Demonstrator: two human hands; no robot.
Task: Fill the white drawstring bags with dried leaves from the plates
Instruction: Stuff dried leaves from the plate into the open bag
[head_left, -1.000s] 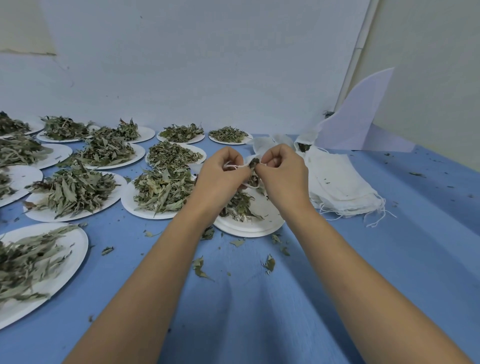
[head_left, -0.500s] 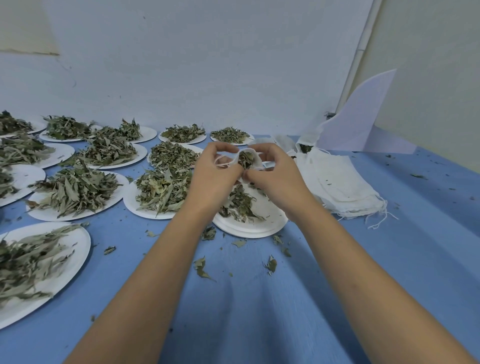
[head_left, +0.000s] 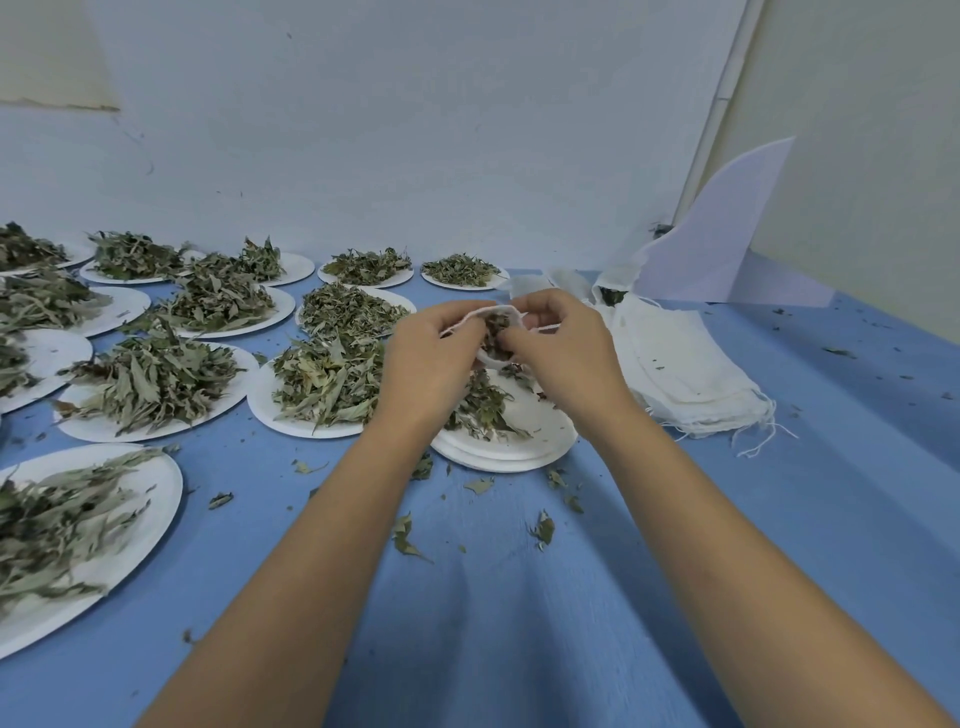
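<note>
On my feed, left hand (head_left: 431, 358) and right hand (head_left: 566, 353) pinch 1 leaf-stuffed drawstring bag (head_left: 493, 312) (seemingly near full); empty bags (head_left: 685, 374) toward the table's (head_left: 519, 623) back-right corner and 10-plus heaped plates (head_left: 98, 428) await.

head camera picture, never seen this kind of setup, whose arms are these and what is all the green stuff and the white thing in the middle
There is no machine here. A person wears one camera on the head, and it looks down at their own arms. The left hand and right hand pinch the mouth of a small white drawstring bag that already holds some dried leaves, above a stack of plates. To the left, more white plates heaped with leaves sit on the blue table. To the right lies a pile of empty bags.
</note>
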